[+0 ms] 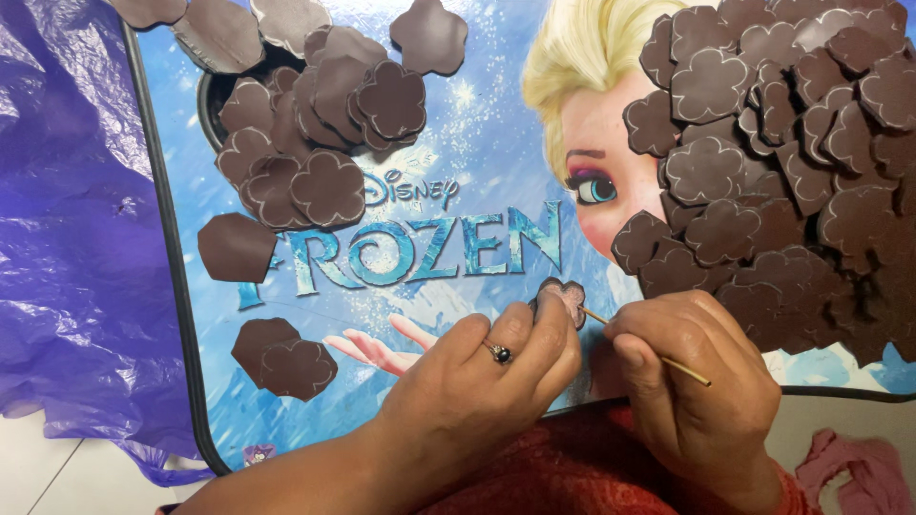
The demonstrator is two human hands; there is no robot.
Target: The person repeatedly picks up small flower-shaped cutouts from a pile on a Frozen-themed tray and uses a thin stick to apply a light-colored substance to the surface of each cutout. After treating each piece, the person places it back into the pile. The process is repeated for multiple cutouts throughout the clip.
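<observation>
Right now the left hand (487,367) pinches a small brown flower piece (563,298) at its fingertips, just above it, while the right hand (697,377), closed on a thin stick (658,355), aims the stick's long axis leftward, its tip touching that piece.

Crumpled purple plastic bag (67,219), left

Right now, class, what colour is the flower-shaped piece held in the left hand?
Dark brown flower-shaped piece, seen in the head view.
</observation>
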